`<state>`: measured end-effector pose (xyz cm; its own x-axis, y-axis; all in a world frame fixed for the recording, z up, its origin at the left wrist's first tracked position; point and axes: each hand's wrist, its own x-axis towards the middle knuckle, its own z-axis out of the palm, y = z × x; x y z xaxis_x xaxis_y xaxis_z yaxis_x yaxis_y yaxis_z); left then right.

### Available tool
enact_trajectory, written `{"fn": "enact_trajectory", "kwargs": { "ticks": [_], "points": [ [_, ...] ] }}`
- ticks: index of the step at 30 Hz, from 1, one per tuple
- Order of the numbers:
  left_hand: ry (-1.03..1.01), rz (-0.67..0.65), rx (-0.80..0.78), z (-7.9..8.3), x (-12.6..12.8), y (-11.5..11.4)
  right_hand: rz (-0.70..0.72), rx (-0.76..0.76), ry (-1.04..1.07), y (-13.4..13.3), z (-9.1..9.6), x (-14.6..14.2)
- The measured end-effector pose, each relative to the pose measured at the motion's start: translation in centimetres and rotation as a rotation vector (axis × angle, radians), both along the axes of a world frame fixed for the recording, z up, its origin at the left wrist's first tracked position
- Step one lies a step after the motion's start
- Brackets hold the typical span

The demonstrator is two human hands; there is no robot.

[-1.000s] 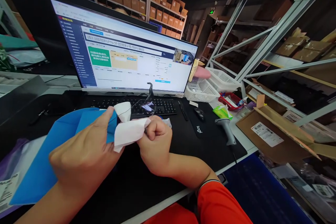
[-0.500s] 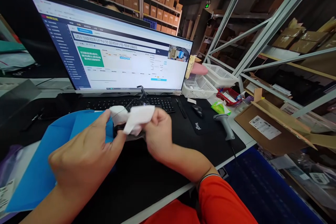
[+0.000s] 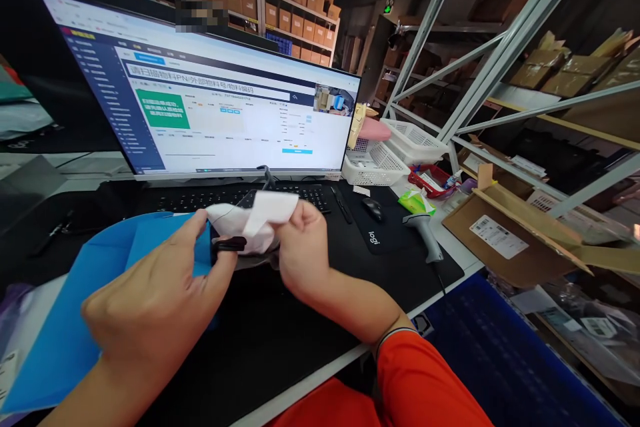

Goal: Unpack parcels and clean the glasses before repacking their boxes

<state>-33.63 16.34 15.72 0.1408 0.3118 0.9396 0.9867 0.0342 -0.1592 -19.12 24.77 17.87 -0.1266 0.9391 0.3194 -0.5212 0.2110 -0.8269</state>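
My left hand [image 3: 160,300] and my right hand [image 3: 303,250] meet above a black desk mat [image 3: 280,340] and both pinch a white cloth [image 3: 255,220]. The cloth is wrapped around a pair of clear safety glasses [image 3: 235,240] with black arms; one black arm tip sticks up behind the cloth near the keyboard [image 3: 200,199]. My left thumb presses on the dark end of the glasses. My right fingers are folded over the cloth's right part. Under my left hand lies a blue folder [image 3: 75,320].
A wide monitor [image 3: 200,100] stands behind the keyboard. To the right lie a pen [image 3: 342,205], a mouse [image 3: 373,209] on a logi pad, a grey barcode scanner [image 3: 424,235], white baskets [image 3: 385,160] and an open cardboard box [image 3: 510,247]. Metal shelving with cartons fills the right and back.
The cloth and glasses have been turned between my hands; the right hand's fingers now fold over the cloth from the right. The view has drifted left and down.
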Motion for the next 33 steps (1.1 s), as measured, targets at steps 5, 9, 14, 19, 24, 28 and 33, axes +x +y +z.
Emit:
{"fn": "enact_trajectory", "kwargs": {
  "ticks": [5, 9, 14, 19, 24, 28, 33],
  "points": [
    [-0.026, -0.018, 0.019, 0.3, -0.6, 0.4, -0.077, 0.269, -0.165, -2.0, -1.4, -0.4],
    [-0.045, -0.062, 0.036, 0.2, -0.7, 0.8, 0.238, -0.132, 0.056, 1.4, 0.1, 0.4],
    [-0.319, -0.128, -0.117, 0.1, -0.3, 0.5, 0.242, -0.292, 0.123, 6.5, 2.2, 3.5],
    [-0.454, -0.15, -0.321, 1.1, -1.0, -0.2, -0.123, 0.068, 0.072, 9.3, 3.8, 8.0],
    [-0.345, -0.263, -0.397, 1.6, -1.9, -0.5, -0.487, 0.346, -0.083, 8.3, 4.3, 9.4],
    [-0.272, -0.303, -0.418, 1.8, -2.0, -0.4, -0.422, 0.417, -0.176, 5.2, 3.6, 7.7],
    [-0.279, -0.297, -0.423, 1.8, -2.0, -0.2, -0.023, 0.544, -0.446, 3.4, 3.3, 6.9]
  ]
}}
